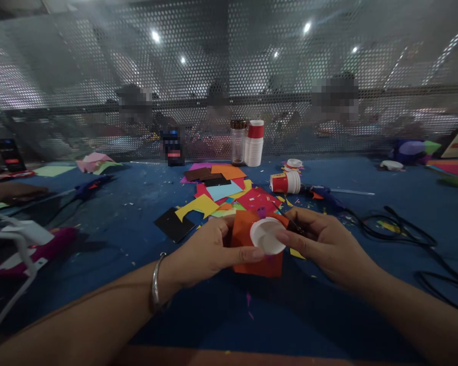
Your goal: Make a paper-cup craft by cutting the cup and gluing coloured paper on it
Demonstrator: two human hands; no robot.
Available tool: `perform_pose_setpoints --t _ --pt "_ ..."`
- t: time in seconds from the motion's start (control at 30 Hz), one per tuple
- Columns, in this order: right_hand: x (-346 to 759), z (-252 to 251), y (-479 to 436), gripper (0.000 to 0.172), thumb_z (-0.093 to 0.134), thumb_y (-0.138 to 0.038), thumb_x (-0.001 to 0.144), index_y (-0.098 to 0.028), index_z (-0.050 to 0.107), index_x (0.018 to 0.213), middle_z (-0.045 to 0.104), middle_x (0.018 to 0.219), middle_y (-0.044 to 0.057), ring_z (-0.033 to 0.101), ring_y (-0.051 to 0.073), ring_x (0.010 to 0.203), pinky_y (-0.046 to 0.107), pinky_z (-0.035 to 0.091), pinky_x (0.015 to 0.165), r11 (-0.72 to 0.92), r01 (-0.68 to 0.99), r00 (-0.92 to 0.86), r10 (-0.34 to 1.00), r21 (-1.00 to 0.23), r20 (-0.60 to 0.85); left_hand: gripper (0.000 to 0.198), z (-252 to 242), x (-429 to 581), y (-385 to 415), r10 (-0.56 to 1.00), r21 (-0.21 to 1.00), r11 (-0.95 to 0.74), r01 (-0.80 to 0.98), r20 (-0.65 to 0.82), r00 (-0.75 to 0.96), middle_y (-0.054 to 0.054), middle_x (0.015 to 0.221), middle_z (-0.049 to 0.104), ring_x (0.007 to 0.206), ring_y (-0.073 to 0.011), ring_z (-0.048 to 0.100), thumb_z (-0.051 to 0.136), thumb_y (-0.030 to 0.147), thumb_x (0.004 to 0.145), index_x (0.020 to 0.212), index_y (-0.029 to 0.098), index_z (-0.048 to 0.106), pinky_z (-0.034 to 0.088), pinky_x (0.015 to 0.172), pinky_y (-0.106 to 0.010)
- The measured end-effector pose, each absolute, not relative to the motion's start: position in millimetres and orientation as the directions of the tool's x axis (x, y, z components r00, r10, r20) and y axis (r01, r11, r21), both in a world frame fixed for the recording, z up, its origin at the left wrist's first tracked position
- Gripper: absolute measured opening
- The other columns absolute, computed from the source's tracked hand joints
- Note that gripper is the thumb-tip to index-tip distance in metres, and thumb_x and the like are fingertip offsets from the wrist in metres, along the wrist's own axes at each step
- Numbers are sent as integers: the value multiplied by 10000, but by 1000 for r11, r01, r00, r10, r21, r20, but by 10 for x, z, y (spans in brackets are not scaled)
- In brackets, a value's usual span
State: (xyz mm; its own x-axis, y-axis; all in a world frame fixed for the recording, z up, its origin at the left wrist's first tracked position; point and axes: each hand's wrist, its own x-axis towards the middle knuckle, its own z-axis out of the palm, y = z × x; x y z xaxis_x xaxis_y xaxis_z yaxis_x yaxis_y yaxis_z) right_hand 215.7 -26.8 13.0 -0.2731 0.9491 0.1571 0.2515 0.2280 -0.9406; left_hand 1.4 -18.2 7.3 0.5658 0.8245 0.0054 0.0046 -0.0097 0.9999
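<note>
A sheet of orange paper point(243, 234) is held up over the table's near middle, with a white paper cup point(265, 235) against it, mouth towards me. My left hand point(213, 244), a silver bangle on its wrist, pinches the paper's left side, its thumb reaching the cup's edge. My right hand point(320, 236) closes on the cup from the right, thumb at the rim. A thin dark thing point(295, 226) shows by the right fingers; its kind is unclear. Behind lie a yellow paper offcut point(198, 207), red paper point(257, 197) and black paper point(174, 224).
A stack of paper cups point(254, 147) stands beside a clear bottle point(237, 145) at the back. Nested cups point(286, 182) lie sideways near a blue glue gun point(326, 195) with its black cable point(400, 239). Another glue gun point(87, 188) and a person's hand point(19, 193) are left.
</note>
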Motion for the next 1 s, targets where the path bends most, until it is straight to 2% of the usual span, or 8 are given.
perform_pose_setpoints --t 0.07,0.17,0.3,0.43,0.53,0.67,0.8,1.0 --pt "2147 140 -268 352 743 -522 747 -202 600 713 537 684 -8 486 131 627 247 417 568 231 238 -277 947 -943 162 428 68 26 -182 830 999 43 8 -40 556 -78 1103 724 1022 -224 664 808 335 737 1128 210 688 525 909 -376" --pt "2154 152 -274 353 731 -529 760 -201 604 734 528 680 -13 465 121 609 242 400 548 237 241 -276 946 -941 167 400 48 16 -161 863 998 24 58 -50 503 -81 1059 721 940 -208 659 817 384 714 1039 179 707 520 862 -357" --pt "2195 151 -276 332 679 -507 827 -194 598 753 478 659 -33 392 95 561 227 333 493 243 263 -212 959 -934 190 348 32 -42 -128 884 986 -41 159 -39 466 -45 913 686 780 -147 606 781 440 740 930 159 701 490 725 -284" --pt "2202 149 -261 272 681 -449 843 -194 617 771 505 662 -37 383 83 536 224 312 473 283 283 -193 953 -917 234 367 39 -78 -112 871 962 -128 241 -7 491 3 741 575 644 -102 486 744 504 754 790 149 660 390 572 -221" --pt "2186 149 -254 255 680 -432 842 -194 616 775 534 671 -29 420 90 545 228 337 487 302 290 -198 947 -908 252 384 65 -78 -111 851 934 -207 292 25 524 10 709 548 637 -103 460 717 525 769 752 148 645 377 577 -227" --pt "2179 149 -255 250 667 -424 842 -188 615 780 532 689 -19 450 105 586 238 371 520 297 323 -202 949 -898 242 400 106 -75 -126 839 871 -286 399 26 544 -17 739 607 683 -140 521 680 551 788 751 154 670 423 626 -263" --pt "2184 153 -259 256 658 -432 836 -187 614 774 543 700 -4 456 122 615 255 387 545 293 366 -217 950 -883 225 363 120 -73 -145 813 894 -262 364 1 582 -45 876 684 792 -177 594 679 526 803 846 166 707 474 720 -293" --pt "2172 173 -261 259 642 -424 833 -190 597 731 511 655 -20 424 112 576 249 363 514 308 398 -249 943 -864 222 322 146 -71 -157 784 902 -200 383 -87 614 -20 780 687 692 -146 597 678 483 809 823 161 679 468 631 -253"
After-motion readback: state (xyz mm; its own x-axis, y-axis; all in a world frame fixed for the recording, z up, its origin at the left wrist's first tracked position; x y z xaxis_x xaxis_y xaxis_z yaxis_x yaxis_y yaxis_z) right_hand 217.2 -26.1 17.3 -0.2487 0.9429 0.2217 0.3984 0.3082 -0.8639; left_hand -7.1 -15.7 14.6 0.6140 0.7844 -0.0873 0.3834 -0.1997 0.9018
